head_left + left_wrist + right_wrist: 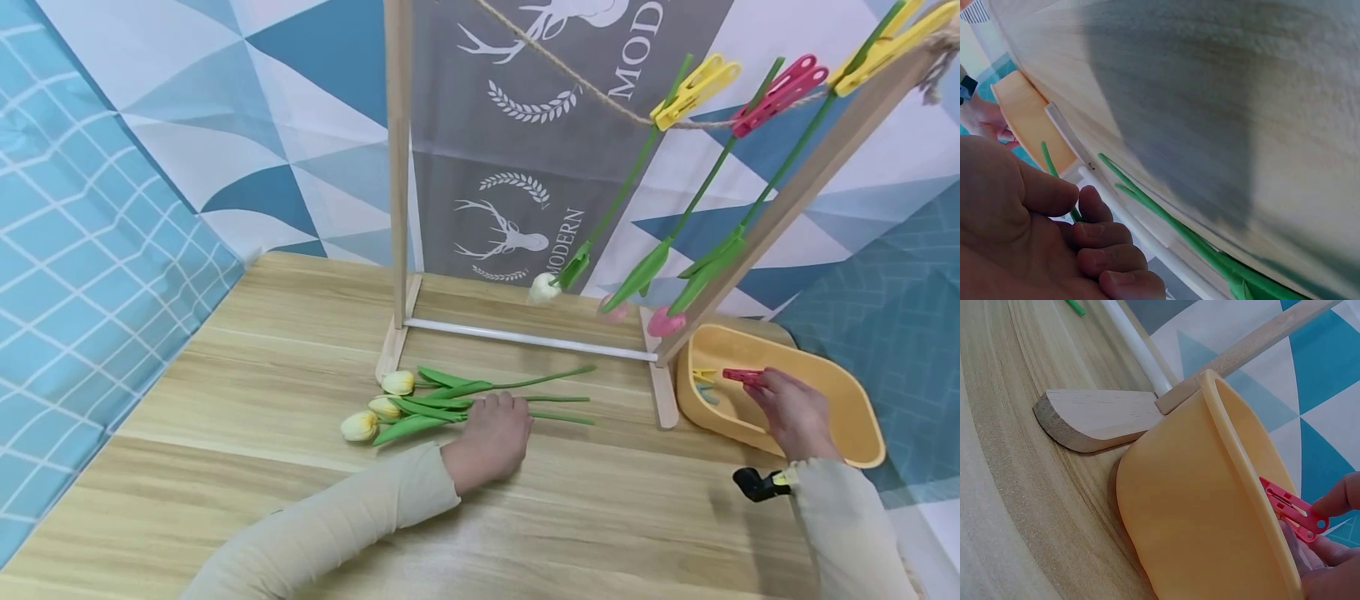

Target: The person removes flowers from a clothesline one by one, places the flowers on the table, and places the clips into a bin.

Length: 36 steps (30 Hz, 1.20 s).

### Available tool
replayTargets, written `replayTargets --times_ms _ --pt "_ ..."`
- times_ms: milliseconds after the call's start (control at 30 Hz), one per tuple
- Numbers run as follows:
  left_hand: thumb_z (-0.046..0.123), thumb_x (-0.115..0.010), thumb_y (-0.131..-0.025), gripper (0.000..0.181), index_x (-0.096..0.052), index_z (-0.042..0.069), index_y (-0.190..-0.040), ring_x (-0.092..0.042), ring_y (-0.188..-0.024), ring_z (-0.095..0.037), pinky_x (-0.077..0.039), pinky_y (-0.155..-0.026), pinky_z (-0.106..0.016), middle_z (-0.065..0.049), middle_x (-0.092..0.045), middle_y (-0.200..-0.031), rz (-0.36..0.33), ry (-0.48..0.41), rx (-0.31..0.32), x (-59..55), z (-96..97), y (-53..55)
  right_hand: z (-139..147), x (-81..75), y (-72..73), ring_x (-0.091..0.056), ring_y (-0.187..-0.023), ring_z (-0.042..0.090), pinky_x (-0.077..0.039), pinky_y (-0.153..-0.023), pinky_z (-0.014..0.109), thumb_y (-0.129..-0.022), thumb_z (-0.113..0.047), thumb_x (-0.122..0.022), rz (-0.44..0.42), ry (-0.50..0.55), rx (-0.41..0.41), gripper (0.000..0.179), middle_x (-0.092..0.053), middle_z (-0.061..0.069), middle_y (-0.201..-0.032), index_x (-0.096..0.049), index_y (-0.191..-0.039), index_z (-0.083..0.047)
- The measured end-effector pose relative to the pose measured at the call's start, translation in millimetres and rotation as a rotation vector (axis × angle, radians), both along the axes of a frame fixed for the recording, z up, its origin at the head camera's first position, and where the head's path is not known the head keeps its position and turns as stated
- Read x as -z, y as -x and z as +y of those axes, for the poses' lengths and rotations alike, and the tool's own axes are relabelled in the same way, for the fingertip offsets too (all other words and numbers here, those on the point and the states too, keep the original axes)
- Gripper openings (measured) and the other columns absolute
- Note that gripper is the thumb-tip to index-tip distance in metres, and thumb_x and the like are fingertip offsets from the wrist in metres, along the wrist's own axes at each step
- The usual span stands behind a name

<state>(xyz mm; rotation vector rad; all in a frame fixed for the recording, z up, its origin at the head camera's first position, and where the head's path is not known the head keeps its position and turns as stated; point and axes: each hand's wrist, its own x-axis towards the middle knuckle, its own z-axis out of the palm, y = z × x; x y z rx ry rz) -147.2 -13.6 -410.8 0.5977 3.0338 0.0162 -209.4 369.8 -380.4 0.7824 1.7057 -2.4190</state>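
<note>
Yellow tulips (435,404) lie on the counter (585,508), inward from its left edge; the left hand (495,437) pinches one stem (1050,164), the right hand (798,410) a red peg (742,377). Seemingly gathering; next calls for lifting both ropeward.

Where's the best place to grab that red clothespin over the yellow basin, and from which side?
Probably pinch the red clothespin by its two handle ends, coming from the person's right, as the right hand does. Its clipping tip points left, away from that hand, and the two separate handles should squeeze together.
</note>
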Motion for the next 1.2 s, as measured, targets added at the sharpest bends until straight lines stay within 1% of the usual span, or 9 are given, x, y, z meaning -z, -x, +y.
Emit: replayTargets --times_ms 67,100,267,400,633,800,967,1100,1200 --pt "0.030 -0.038 -0.100 0.030 -0.052 0.007 -0.089 -0.052 -0.071 -0.019 -0.043 -0.058 -0.031 -0.006 -0.052 -0.078 0.000 0.006 -0.004 1.6 0.1 0.4 0.1 -0.8 1.1 -0.068 -0.075 0.008 -0.055 -0.070 0.021 -0.083 -0.014 -0.070 -0.004 -0.004 -0.001 0.018 -0.065 -0.005 -0.080 -0.059 -0.097 -0.015" --pt "0.031 -0.038 -0.100 0.030 -0.052 0.007 -0.088 -0.052 -0.071 -0.019 -0.043 -0.057 -0.030 -0.006 -0.052 -0.078 -0.004 0.013 -0.008 2.4 0.2 0.8 -0.2 -1.3 1.8 -0.068 -0.075 0.009 -0.055 -0.071 0.022 -0.082 -0.014 -0.071 -0.006 -0.001 -0.005 0.014 -0.065 -0.004 -0.079 -0.059 -0.091 -0.015" --pt "0.032 -0.037 -0.100 0.031 -0.051 0.007 -0.089 -0.054 -0.073 -0.020 -0.044 -0.059 -0.032 -0.006 -0.053 -0.079 -0.040 0.042 -0.035 5.7 0.3 3.9 -2.1 -4.8 5.5 -0.068 -0.075 0.009 -0.055 -0.073 0.022 -0.083 -0.014 -0.071 -0.037 -0.004 -0.042 0.012 -0.064 -0.003 -0.079 -0.060 -0.089 -0.015" --pt "0.032 -0.038 -0.100 0.030 -0.051 0.007 -0.090 -0.055 -0.076 -0.021 -0.045 -0.062 -0.033 -0.006 -0.052 -0.080 -0.052 0.031 -0.046 6.2 -0.5 4.7 -2.2 -4.8 9.1 -0.068 -0.075 0.009 -0.055 -0.074 0.023 -0.084 -0.011 -0.068 -0.064 -0.028 -0.066 0.009 -0.062 -0.004 -0.079 -0.061 -0.088 -0.014" --pt "0.032 -0.040 -0.099 0.030 -0.053 0.006 -0.093 -0.055 -0.079 -0.020 -0.046 -0.066 -0.034 -0.007 -0.053 -0.083 -0.056 0.023 -0.044 8.5 -1.9 6.0 -0.3 -1.1 13.4 -0.066 -0.074 0.007 -0.054 -0.075 0.024 -0.085 -0.010 -0.067 -0.136 -0.119 -0.103 0.025 -0.059 -0.006 -0.080 -0.052 -0.104 -0.014" --pt "0.032 -0.039 -0.100 0.030 -0.054 0.005 -0.099 -0.055 -0.084 -0.021 -0.047 -0.071 -0.035 -0.008 -0.053 -0.088 -0.083 0.011 -0.054 8.2 -1.6 7.5 2.3 0.1 15.3 -0.066 -0.073 0.006 -0.054 -0.077 0.023 -0.087 -0.012 -0.063 -0.184 -0.197 -0.151 0.023 -0.060 -0.008 -0.077 -0.051 -0.107 -0.015" --pt "0.031 -0.039 -0.100 0.030 -0.054 0.005 -0.099 -0.055 -0.086 -0.022 -0.047 -0.072 -0.035 -0.008 -0.054 -0.090 -0.088 0.007 -0.051 8.4 -2.3 7.7 5.2 1.7 18.6 -0.066 -0.073 0.003 -0.053 -0.078 0.022 -0.090 -0.016 -0.058 -0.218 -0.310 -0.218 0.026 -0.060 -0.011 -0.075 -0.047 -0.114 -0.012" --pt "0.029 -0.040 -0.099 0.028 -0.054 0.005 -0.098 -0.056 -0.086 -0.022 -0.048 -0.073 -0.035 -0.008 -0.055 -0.090 -0.077 0.031 -0.031 8.2 -3.3 7.8 9.9 3.2 19.2 -0.066 -0.073 0.001 -0.054 -0.077 0.022 -0.093 -0.018 -0.054 -0.217 -0.375 -0.279 0.040 -0.059 -0.014 -0.075 -0.041 -0.128 -0.005" --pt "0.029 -0.042 -0.098 0.027 -0.054 0.005 -0.098 -0.056 -0.086 -0.022 -0.048 -0.073 -0.036 -0.009 -0.055 -0.091 -0.073 0.046 -0.018 9.0 -4.0 8.3 13.2 4.2 18.4 -0.066 -0.073 0.002 -0.054 -0.075 0.022 -0.093 -0.017 -0.054 -0.205 -0.383 -0.321 0.036 -0.061 -0.014 -0.076 -0.044 -0.125 -0.006"
